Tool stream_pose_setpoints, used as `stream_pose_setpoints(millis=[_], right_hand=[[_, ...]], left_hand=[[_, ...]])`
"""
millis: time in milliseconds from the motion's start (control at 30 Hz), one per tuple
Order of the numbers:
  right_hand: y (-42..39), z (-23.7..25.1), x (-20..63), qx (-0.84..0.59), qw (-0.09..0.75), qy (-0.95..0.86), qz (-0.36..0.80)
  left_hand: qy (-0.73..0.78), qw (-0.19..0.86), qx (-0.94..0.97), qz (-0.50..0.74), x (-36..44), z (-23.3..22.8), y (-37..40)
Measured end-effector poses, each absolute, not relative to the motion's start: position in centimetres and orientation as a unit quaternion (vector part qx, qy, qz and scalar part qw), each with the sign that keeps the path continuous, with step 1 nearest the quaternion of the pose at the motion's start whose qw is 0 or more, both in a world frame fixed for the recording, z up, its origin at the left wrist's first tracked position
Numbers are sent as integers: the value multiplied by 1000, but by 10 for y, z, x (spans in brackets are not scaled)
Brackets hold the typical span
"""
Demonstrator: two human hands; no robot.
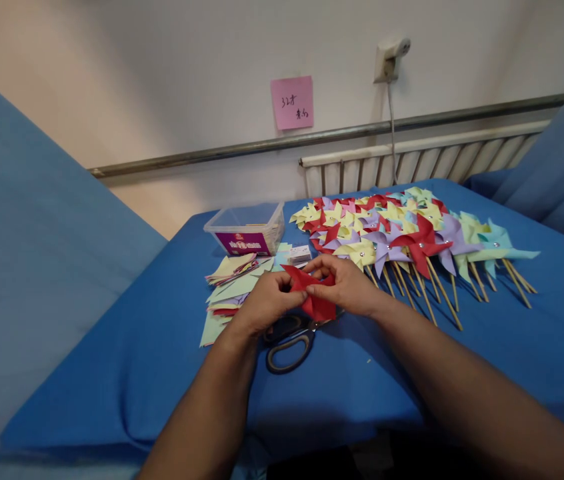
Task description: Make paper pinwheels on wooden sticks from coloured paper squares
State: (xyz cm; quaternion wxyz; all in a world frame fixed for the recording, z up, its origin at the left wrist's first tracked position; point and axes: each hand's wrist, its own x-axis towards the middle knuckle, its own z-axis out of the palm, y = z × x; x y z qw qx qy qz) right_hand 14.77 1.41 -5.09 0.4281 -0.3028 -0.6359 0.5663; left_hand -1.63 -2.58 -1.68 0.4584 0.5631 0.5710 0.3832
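Observation:
Both my hands pinch a red paper pinwheel above the table, its points partly folded in. My left hand grips its left side between thumb and fingers. From the right, my right hand is closed on it, thumb on the front near the middle. My fingers hide its centre. Beneath it lies a pair of scissors with dark handles, the blades mostly covered. Beside my left hand are stacks of coloured paper. A small box sits just behind my hands.
Many finished pinwheels on sticks lie in rows at the right. A clear plastic tub with a purple label stands at the back left. Blue cloth covers the table. Behind are a metal rail, a radiator and a pink note.

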Motion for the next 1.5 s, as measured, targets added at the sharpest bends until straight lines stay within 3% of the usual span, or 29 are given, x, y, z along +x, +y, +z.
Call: stream_pose_setpoints(millis=[200,333,933,1267,1500], right_hand=[[12,-60,130,-322,566,-424,630],[11,-68,122,-343,608,-359,619],[6,-68,120,-337,605,-407,596],[-7,-59,133,-310,589,-681,304],[-6,-60,131,-295,588,-702,272]], left_hand=[[541,505,402,539,-6,-23,-25],[482,594,345,544,0,-28,-25],[485,569,330,577,5,-35,-24],[452,572,250,637,-13,-25,-17],[460,601,257,601,-9,-22,-22]])
